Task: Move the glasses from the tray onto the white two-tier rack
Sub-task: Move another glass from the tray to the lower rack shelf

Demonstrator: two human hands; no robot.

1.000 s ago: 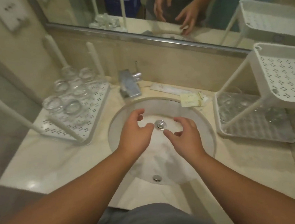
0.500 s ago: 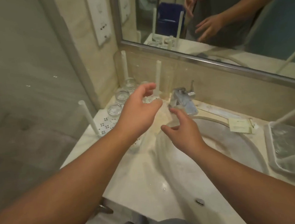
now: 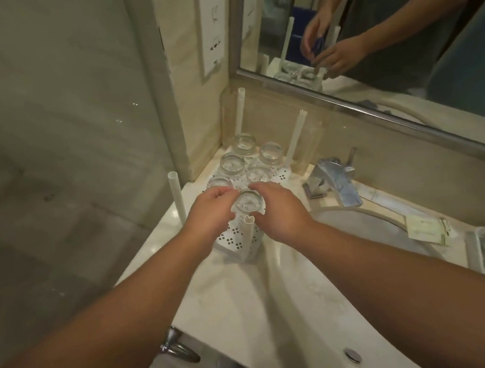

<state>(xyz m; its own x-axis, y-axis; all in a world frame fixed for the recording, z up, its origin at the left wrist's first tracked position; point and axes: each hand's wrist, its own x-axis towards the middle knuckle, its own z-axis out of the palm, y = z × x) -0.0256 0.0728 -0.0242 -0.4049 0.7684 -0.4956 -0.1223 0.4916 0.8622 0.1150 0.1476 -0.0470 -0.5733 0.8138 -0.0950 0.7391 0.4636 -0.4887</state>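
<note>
Both hands now on the nearest glass tumbler (image 3: 248,203).
Left hand (image 3: 211,214) and right hand (image 3: 280,209), previously apart and empty, grip it over the perforated tray (image 3: 235,239).

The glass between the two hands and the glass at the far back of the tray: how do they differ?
The near glass has the left hand and the right hand around it; the back glass stands untouched. The near glass sits at the front of the tray, beside a white post; the back glass is in the corner by the wall. Both are clear, round and of similar build.
</note>
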